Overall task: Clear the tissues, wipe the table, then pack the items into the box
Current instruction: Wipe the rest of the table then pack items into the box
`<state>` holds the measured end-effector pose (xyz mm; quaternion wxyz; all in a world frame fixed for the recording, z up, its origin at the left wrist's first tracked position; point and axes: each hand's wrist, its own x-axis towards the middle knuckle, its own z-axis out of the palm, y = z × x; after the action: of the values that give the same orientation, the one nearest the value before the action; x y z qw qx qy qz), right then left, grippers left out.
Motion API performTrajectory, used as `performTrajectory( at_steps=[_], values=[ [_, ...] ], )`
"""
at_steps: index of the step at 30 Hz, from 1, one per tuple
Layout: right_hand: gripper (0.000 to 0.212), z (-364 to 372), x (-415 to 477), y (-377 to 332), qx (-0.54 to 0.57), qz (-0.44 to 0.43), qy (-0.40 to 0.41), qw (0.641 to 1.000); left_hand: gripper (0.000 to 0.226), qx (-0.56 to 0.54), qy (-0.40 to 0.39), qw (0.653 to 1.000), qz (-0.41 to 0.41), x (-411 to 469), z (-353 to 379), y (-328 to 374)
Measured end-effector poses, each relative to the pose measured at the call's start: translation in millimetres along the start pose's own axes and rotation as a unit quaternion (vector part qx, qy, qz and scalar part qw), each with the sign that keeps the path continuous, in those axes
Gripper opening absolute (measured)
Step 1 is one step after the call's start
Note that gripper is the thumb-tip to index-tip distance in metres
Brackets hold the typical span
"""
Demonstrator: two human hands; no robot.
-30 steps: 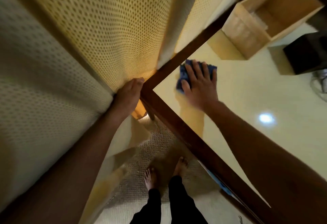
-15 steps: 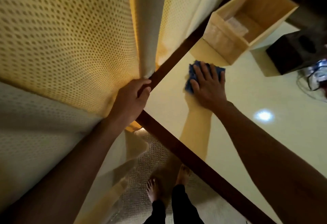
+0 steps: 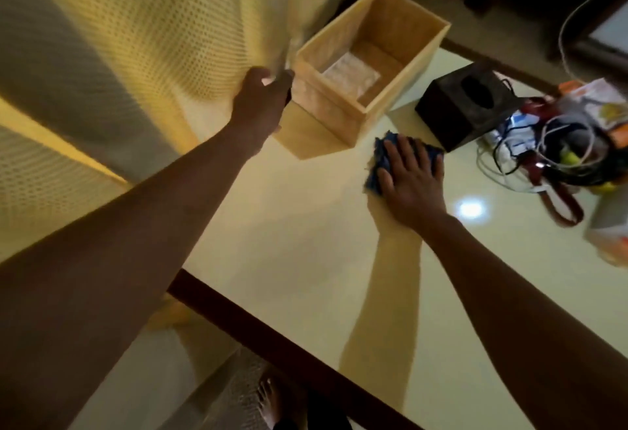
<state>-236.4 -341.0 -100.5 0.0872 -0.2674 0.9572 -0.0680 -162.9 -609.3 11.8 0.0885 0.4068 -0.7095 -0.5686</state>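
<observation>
Right now I see both arms stretched out ahead of me, well apart. My left arm reaches up and forward, and the left hand [image 3: 261, 103] shows its back to the camera, with the fingers curled round the hanging edge of the yellow curtain [image 3: 136, 38], just beside the near corner of the wooden box [image 3: 326, 103]. My right arm runs out over the glossy table [image 3: 289, 225]. The right hand [image 3: 413, 181] lies palm down with straight, slightly spread fingers, pressing the blue cloth [image 3: 377, 164] flat on the tabletop. The cloth sits near the box's front corner, with the black tissue holder [image 3: 465, 103] just beyond it. The box stands open on the table with a clear packet [image 3: 351, 72] on its floor. A tangle of cables [image 3: 560, 144] lies to the right.
</observation>
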Motion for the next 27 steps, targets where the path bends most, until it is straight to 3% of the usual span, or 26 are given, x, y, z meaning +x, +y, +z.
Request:
performTrajectory(
  at_steps=[3,6,8,11,16,19,22,24,27],
  values=[
    [0.065,7,-30,-13,-0.011,-0.098,-0.015,0.995,0.062,0.14,0.017,0.988,0.062,31,15,29],
    [0.062,10,-70,3,-0.024,-0.186,-0.042,0.981,0.038,0.189,-0.024,0.978,0.08,53,14,41],
    [0.061,7,-53,19,-0.03,-0.159,-0.037,0.986,0.027,0.212,-0.029,0.971,0.107,60,10,43],
    [0.063,5,1,16,-0.033,-0.102,-0.016,0.994,0.029,0.246,-0.007,0.959,0.138,64,-3,53],
    [0.063,11,69,-57,-0.006,-0.116,0.012,0.993,0.033,0.196,0.052,0.969,0.137,72,-32,87],
    [0.063,20,32,-115,-0.01,-0.238,-0.004,0.971,0.024,0.144,0.069,0.971,0.178,67,-46,106],
    [0.06,20,-8,-97,-0.03,-0.35,-0.045,0.935,0.028,0.168,0.106,0.956,0.214,59,-56,108],
    [0.061,14,18,-71,-0.041,-0.315,-0.022,0.948,0.033,0.192,0.134,0.946,0.223,55,-65,105],
    [0.063,4,96,-76,-0.038,-0.183,0.01,0.982,0.037,0.204,0.152,0.938,0.233,46,-77,97]
  ],
)
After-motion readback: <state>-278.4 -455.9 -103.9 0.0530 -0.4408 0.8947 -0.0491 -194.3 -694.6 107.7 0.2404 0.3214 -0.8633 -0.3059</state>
